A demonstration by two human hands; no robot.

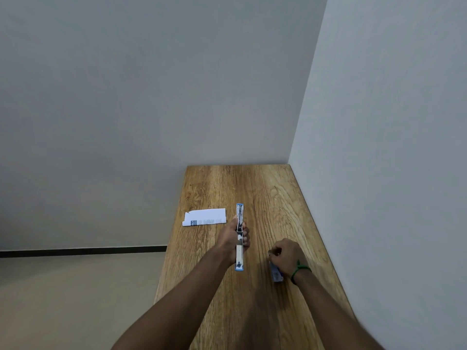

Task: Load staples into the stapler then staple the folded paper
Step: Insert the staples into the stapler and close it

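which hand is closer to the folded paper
Left. The left hand, gripping the stapler, sits just right of the folded paper; the right hand is farther right.

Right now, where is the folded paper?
In the head view, the folded paper lies flat near the left edge of the table, just left of the stapler that the left hand grips.
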